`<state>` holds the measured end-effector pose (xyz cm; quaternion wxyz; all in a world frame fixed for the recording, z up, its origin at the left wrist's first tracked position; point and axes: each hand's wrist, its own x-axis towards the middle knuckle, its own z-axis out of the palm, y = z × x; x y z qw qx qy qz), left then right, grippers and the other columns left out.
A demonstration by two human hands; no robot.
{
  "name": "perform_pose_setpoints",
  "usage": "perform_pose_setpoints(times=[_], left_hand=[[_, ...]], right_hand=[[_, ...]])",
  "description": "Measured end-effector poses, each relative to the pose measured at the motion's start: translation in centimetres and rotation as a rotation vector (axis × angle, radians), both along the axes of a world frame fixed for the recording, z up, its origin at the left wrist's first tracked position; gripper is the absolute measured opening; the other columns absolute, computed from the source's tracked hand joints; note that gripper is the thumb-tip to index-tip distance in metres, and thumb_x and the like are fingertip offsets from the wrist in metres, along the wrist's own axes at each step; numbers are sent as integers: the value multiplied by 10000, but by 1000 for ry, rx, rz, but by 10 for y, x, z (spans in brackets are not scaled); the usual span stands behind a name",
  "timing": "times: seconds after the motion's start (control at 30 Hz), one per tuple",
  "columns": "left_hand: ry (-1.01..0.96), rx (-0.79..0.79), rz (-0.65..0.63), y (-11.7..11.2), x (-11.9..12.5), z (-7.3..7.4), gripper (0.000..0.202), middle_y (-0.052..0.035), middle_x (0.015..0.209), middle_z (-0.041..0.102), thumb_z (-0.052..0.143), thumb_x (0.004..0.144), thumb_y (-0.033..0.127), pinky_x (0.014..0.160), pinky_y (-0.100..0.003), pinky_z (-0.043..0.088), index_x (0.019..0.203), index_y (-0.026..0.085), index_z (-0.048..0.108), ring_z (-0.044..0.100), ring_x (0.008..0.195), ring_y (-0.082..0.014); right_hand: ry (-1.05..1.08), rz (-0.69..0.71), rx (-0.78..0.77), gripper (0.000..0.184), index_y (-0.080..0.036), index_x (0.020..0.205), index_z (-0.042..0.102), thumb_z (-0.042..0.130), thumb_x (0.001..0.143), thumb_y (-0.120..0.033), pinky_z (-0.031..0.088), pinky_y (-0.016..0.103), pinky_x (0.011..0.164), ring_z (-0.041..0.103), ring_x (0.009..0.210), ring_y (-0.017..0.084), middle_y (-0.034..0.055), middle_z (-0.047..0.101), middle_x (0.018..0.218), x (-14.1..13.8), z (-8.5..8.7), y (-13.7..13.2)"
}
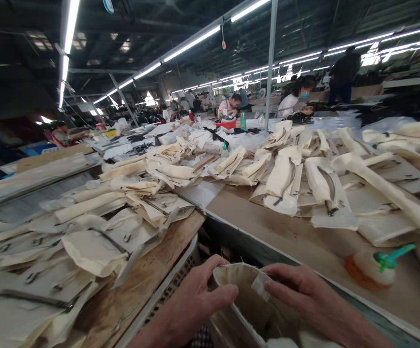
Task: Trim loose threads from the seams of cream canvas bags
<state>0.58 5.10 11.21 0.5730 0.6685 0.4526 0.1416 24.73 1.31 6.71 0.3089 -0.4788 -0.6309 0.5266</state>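
Observation:
Between my hands an open, pouch-like cream fabric piece (250,305) stands with its raw upper edge facing me. My left hand (203,296) is closed on the left side of that edge, thumb inside and fingers outside. On the opposite side, my right hand (297,288) pinches the rim by a small clear plastic tab (261,286). The lower part of the piece runs out of the picture. Left of it, a cream piece with a dark zipper (93,251) lies on top of similar ones.
A squat bottle with a green nozzle (373,269) stands on the right tabletop (244,210). More zippered cream pieces (284,176) are spread along it. A white perforated basket (173,280) sits in the gap between the tables. Several people work farther back, beyond a metal post (271,63).

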Motion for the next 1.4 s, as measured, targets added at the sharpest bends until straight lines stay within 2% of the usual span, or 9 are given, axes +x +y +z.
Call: perform_pose_setpoints(times=[0.13, 0.27, 0.57, 0.77, 0.87, 0.93, 1.07, 1.23, 1.4], left_hand=[[114, 90, 21, 4, 2, 7, 198, 32, 789, 601, 571, 852, 329, 612, -229, 374, 957, 172, 630, 517, 709, -136], [120, 190, 17, 3, 6, 11, 157, 31, 824, 642, 569, 840, 250, 646, -224, 384, 940, 180, 668, 542, 758, -140], [79, 203, 5, -5, 5, 11, 195, 8, 807, 677, 585, 851, 291, 671, -224, 405, 898, 161, 722, 577, 778, -159], [39, 63, 41, 0, 6, 9, 365, 27, 654, 531, 520, 907, 427, 565, -217, 332, 788, 120, 678, 450, 627, -113], [-9, -10, 36, 3, 7, 8, 413, 10, 701, 564, 459, 939, 447, 574, -218, 340, 819, 116, 675, 462, 643, -117], [-24, 11, 28, 4, 7, 9, 429, 2, 732, 588, 425, 957, 441, 605, -219, 358, 834, 122, 683, 481, 671, -122], [32, 69, -10, 5, 4, 12, 405, 5, 773, 612, 403, 965, 397, 644, -223, 375, 854, 151, 704, 514, 723, -135], [110, 63, -20, 7, -2, 14, 253, 15, 770, 614, 555, 868, 344, 625, -219, 355, 925, 147, 703, 498, 708, -130], [111, 36, 7, 11, -9, 12, 279, -9, 803, 648, 576, 833, 339, 621, -226, 358, 965, 135, 712, 518, 708, -139]], right_hand=[[-31, 7, 12, 398, -199, 1109, 714, 516, 942, -502, 498, 244, 712, 669, 832, 210, 20, 726, 826, -5, 0, -1], [-72, 20, 18, 410, -202, 1104, 715, 507, 936, -513, 496, 229, 668, 672, 789, 201, 24, 738, 831, -9, 3, -5], [-93, 52, 23, 388, -227, 1103, 715, 497, 942, -505, 489, 223, 667, 662, 778, 192, 15, 748, 871, -16, 11, -14], [-45, 52, -12, 385, -234, 1122, 708, 513, 934, -508, 497, 234, 699, 671, 820, 211, 17, 742, 871, -15, 9, -16], [-4, 69, -33, 385, -233, 1123, 708, 515, 937, -510, 500, 240, 722, 672, 852, 220, 20, 736, 871, -13, 7, -17], [24, 74, -47, 383, -235, 1117, 710, 514, 940, -512, 502, 238, 725, 669, 863, 219, 20, 734, 879, -13, 6, -17], [53, 79, -55, 383, -230, 1130, 702, 513, 945, -508, 504, 236, 743, 666, 876, 217, 20, 738, 897, -13, 7, -12], [27, 92, -32, 383, -214, 1123, 702, 504, 953, -493, 499, 251, 780, 658, 890, 215, 28, 744, 960, -14, 8, -4], [51, 130, -24, 372, -185, 1050, 715, 518, 942, -481, 498, 264, 772, 649, 879, 215, 33, 728, 947, -14, -5, 17]])
